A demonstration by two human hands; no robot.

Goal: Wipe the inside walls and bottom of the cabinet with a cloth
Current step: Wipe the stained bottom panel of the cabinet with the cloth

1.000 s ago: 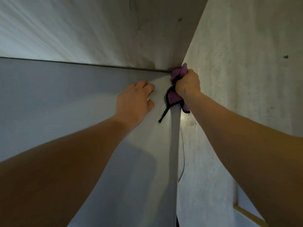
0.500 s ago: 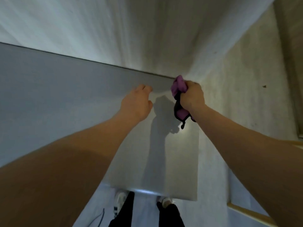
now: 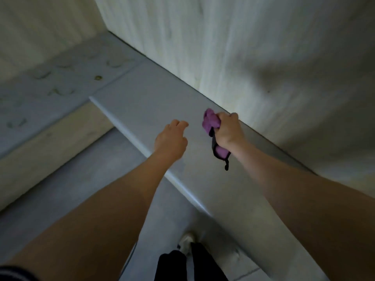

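A purple cloth with black trim (image 3: 211,123) is bunched in my right hand (image 3: 229,129), which grips it in a fist over the grey bottom panel (image 3: 146,94) of the cabinet, close to where the panel meets the pale wood-grain wall (image 3: 233,47). A black strap hangs from the cloth below my fist. My left hand (image 3: 171,141) hovers over or rests on the same grey panel, left of the cloth, fingers loosely curled and holding nothing.
The panel's front edge (image 3: 129,136) runs diagonally from upper left to lower right. Below it lie the grey floor (image 3: 60,189), my white shoe (image 3: 186,240) and dark trouser legs. A stained grey ledge (image 3: 50,82) sits at the left.
The view has swung down and left, showing the panel's front edge and floor. My right hand with the cloth has come away from the upper corner, along the wall joint. My left hand stays beside it.
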